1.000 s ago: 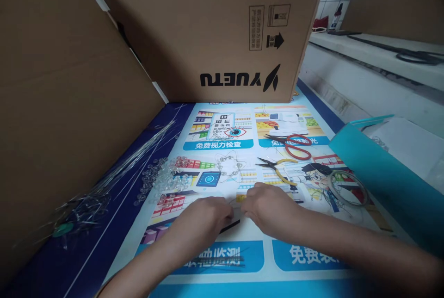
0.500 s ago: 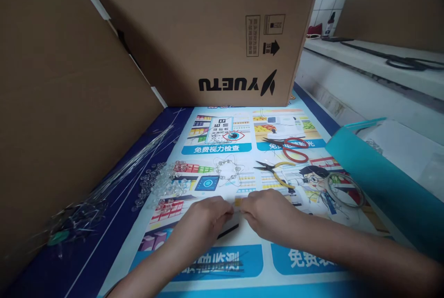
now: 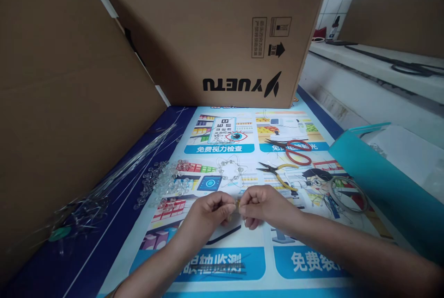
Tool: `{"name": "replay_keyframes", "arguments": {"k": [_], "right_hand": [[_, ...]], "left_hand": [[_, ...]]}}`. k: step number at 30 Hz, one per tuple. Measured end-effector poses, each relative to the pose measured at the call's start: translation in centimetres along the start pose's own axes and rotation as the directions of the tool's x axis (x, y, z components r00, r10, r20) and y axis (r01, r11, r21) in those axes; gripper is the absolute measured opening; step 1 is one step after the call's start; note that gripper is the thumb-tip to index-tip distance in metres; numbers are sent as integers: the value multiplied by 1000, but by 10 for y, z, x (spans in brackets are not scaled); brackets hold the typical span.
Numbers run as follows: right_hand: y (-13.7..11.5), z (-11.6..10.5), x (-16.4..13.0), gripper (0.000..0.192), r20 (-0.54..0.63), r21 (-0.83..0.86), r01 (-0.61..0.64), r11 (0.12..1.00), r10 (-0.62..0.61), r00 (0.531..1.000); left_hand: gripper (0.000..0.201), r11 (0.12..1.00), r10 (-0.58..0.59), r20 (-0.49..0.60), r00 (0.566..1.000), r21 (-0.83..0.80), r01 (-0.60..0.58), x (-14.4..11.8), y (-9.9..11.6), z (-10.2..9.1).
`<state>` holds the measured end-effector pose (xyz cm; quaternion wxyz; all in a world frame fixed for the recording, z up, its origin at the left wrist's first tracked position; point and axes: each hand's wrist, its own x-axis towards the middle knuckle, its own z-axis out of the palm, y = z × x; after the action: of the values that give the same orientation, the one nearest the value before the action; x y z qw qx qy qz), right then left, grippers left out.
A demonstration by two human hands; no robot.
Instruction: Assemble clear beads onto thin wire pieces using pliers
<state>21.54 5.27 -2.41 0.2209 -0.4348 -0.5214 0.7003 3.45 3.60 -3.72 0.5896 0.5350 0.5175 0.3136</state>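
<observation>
My left hand (image 3: 214, 211) and my right hand (image 3: 262, 206) meet low over the middle of the printed mat (image 3: 248, 238). Both have thumb and fingers pinched, and the fingertips almost touch. Something tiny shows between them, too small to name. Just beyond lies a ring of clear beads (image 3: 222, 169) with thin wire loops around it. Pliers (image 3: 280, 180) with yellow handles rest past my right hand, jaws pointing left. Loose clear beads (image 3: 166, 180) are heaped beyond my left hand. Short dark wires (image 3: 220, 268) lie on the mat nearer to me.
Red-handled scissors (image 3: 288, 146) sit behind the pliers. A wire coil (image 3: 365, 200) lies at right, beside a teal box (image 3: 378, 173). Long thin wires (image 3: 135, 161) run along the left. Cardboard panels (image 3: 166, 39) stand at the left and back.
Both hands have turned so that the pinched fingers and thumbs show more. They remain close together in nearly the same place. The whole view has shifted slightly.
</observation>
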Motion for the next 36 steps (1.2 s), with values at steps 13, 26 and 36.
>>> {"name": "replay_keyframes", "arguments": {"k": [13,26,36], "right_hand": [[6,12,-3,25,-98,140,142,980,-129,987],[10,9,2,26,-68,71,91,993,-87,994],[-6,13,-25,22,437,-836,461,296,-148,887]], "left_hand": [[15,978,53,-66,996,-197,-65,-5,3,13],[18,991,37,-11,999,-129,-38,-2,3,6],[19,736,74,246,966,640,-219,-5,26,-39]]}}
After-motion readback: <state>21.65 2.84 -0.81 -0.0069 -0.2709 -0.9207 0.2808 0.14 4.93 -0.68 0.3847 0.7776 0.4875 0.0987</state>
